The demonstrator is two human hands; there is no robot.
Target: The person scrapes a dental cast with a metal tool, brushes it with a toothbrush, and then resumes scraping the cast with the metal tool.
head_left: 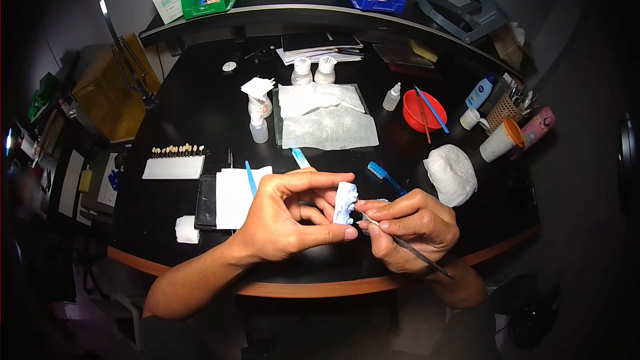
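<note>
So the thing in hand is a small pale blue-white cast (345,202), looks like a dental plaster model; chalky matte surface, lumpy on top, blockier toward the base. It's held up in the air just in front of the white paper sheet (235,195), between both hands, over the near edge of the black table (200,103).

My left hand (290,217) is wrapped round it from the left, thumb under and fingers curled closed over the top, so that's a proper pinch on the cast; my right hand (413,227) is closed on a thin metal instrument (400,243), pen-style, with the tip touching the cast's right side.

Handling-wise I'd guess it's light but stiff and brittle; plaster like that chips at thin edges and won't forgive a drop, so I'd keep the hold on the thicker base and the flat sides, not on the detailed part. The surface looks dry and a bit dusty, so not slippery, but squeezing harder won't help either; steady and gentle is my call.

Other stuff relative to that paper sheet: a blue toothbrush (385,177) off to its right, a white lumpy block (451,173) further right, a tooth shade guide (175,162) to its left, a red bowl (424,109) well behind and to the right.
</note>
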